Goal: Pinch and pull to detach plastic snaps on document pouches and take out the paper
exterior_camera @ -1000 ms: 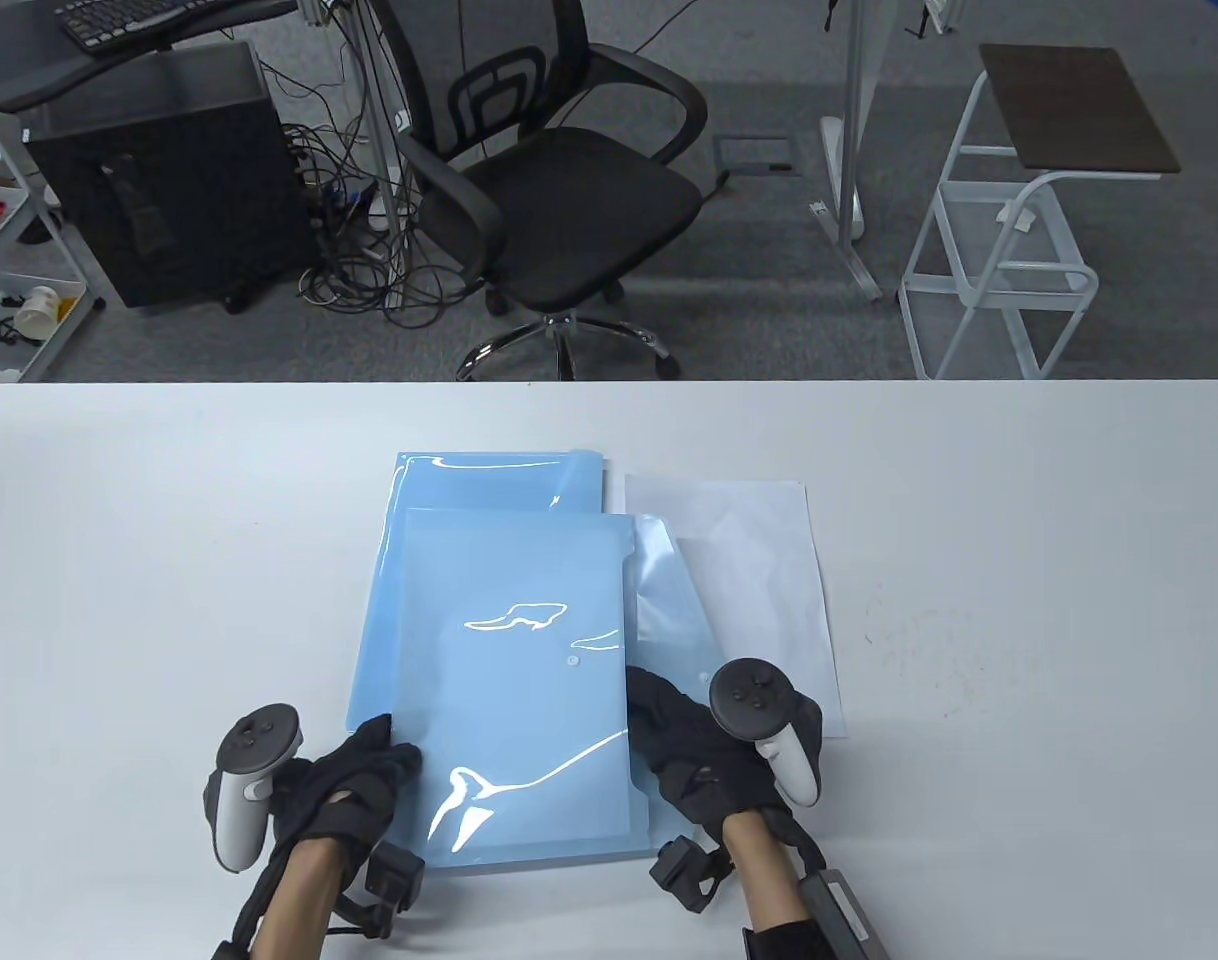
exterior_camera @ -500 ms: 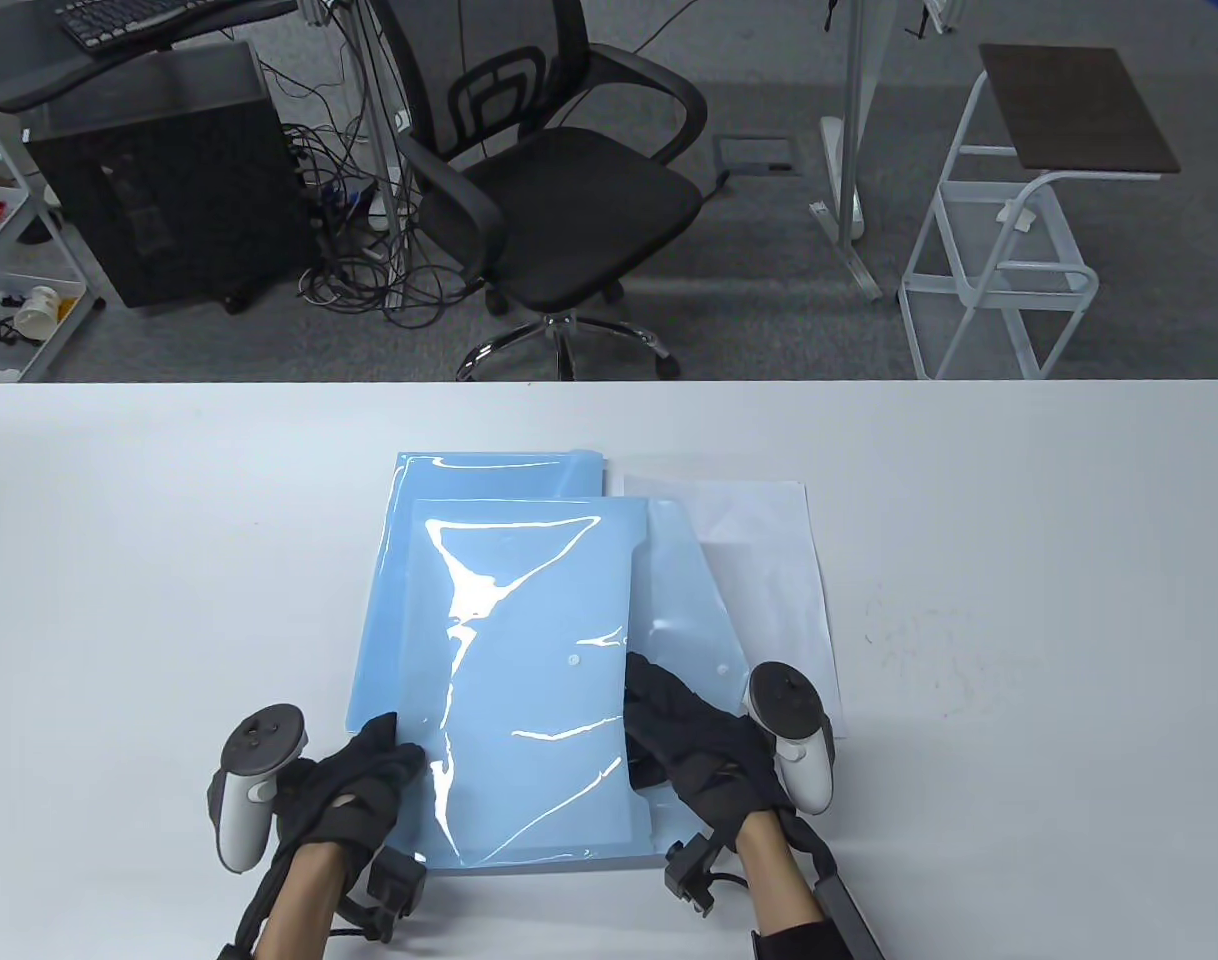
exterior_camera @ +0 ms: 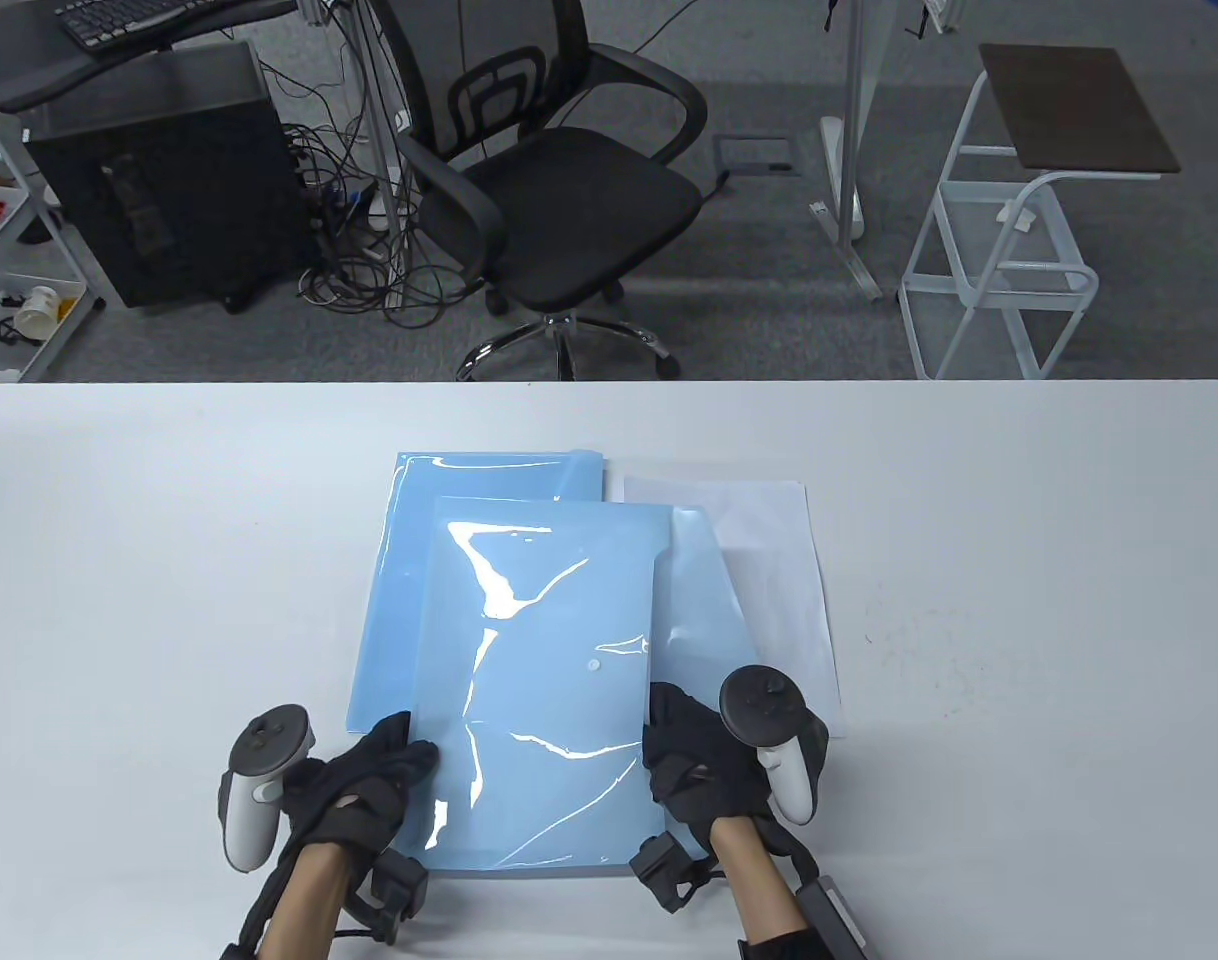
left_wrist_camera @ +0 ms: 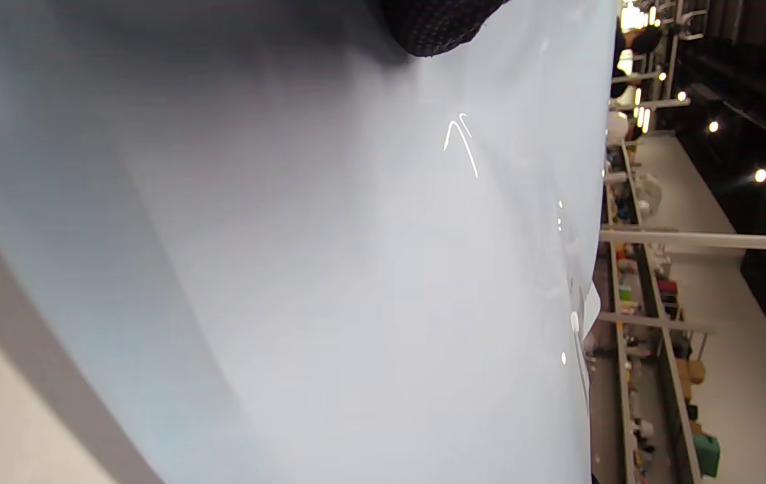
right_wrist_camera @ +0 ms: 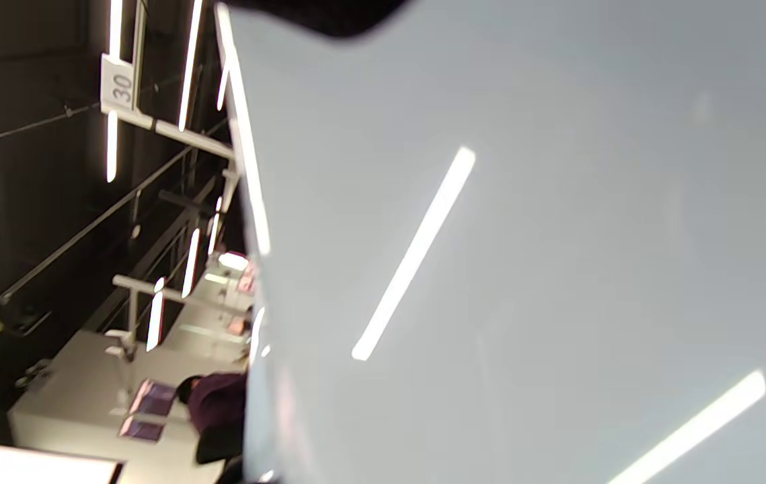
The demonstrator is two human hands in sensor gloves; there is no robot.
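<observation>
- While both forearms came in from the near edge of the table (exterior_camera: 1019,560), the left hand (exterior_camera: 364,790) lay at the near left corner of the top pouch (exterior_camera: 539,680), fingers curled onto its edge and gripping it.
- Across from it, the right hand (exterior_camera: 709,765) held the pouch's near right edge, fingers reaching under the opened flap (exterior_camera: 704,610); a tracker sat on the back of each hand.
- Both wrist views were filled by pale glossy plastic, with only a dark fingertip (left_wrist_camera: 436,27) at the top edge.
- Two blue pouches showed: the top one lay slightly askew on a second pouch (exterior_camera: 419,500), whose far and left edges stuck out.
- One round snap (exterior_camera: 593,664) showed on the top pouch, close to its right edge.
- White paper (exterior_camera: 779,570) lay flat on the table just right of the pouches, partly under the flap; I could not tell how many sheets.
- Wide bare table spread to the left, right and far side of the stack; the pouch's near edge lay close to the table's near edge.
</observation>
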